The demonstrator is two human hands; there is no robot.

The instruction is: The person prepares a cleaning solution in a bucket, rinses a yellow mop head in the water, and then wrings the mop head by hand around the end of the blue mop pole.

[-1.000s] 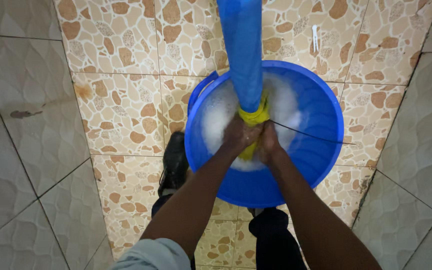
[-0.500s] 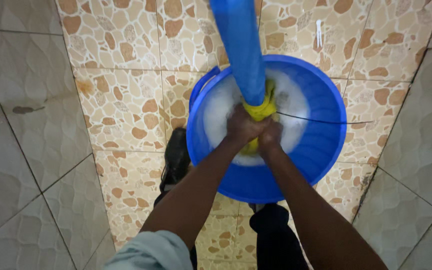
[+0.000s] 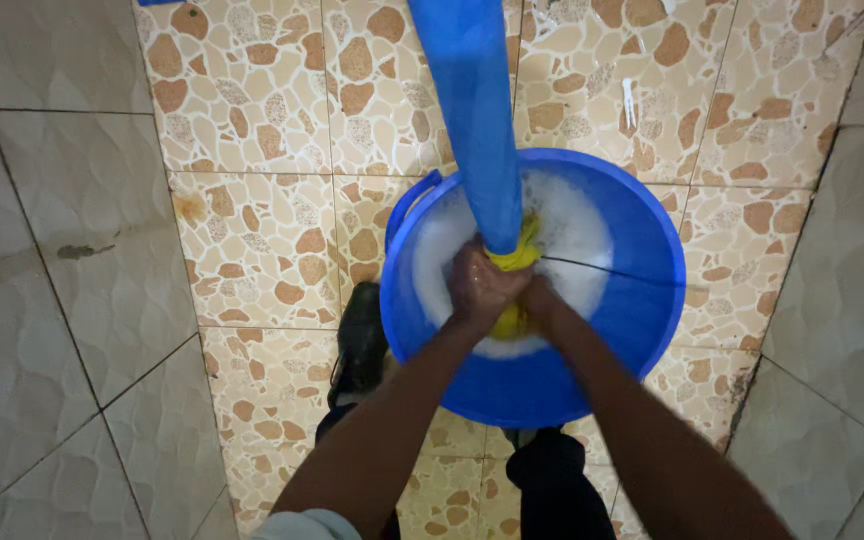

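Note:
A blue plastic bucket [image 3: 642, 300] stands on the tiled floor, holding white soapy water [image 3: 572, 225]. Over it both my hands squeeze a wet yellow cloth [image 3: 520, 255]. My left hand [image 3: 480, 285] is closed around the cloth on its left side. My right hand [image 3: 540, 298] grips it just to the right, partly hidden behind the left. A long blue fabric tube [image 3: 472, 110] runs down from the top edge and meets the yellow cloth at my hands.
A thin dark bail wire [image 3: 612, 270] crosses the bucket's right half. My black shoe [image 3: 360, 340] stands against the bucket's left side. A white clothes peg [image 3: 630, 100] lies on the pebble-patterned floor beyond the bucket. Pale tiled walls rise left and right.
The view has shifted slightly, so the bucket sits a little lower in frame. My hands stay clamped on the yellow cloth, twisting a little over the suds.

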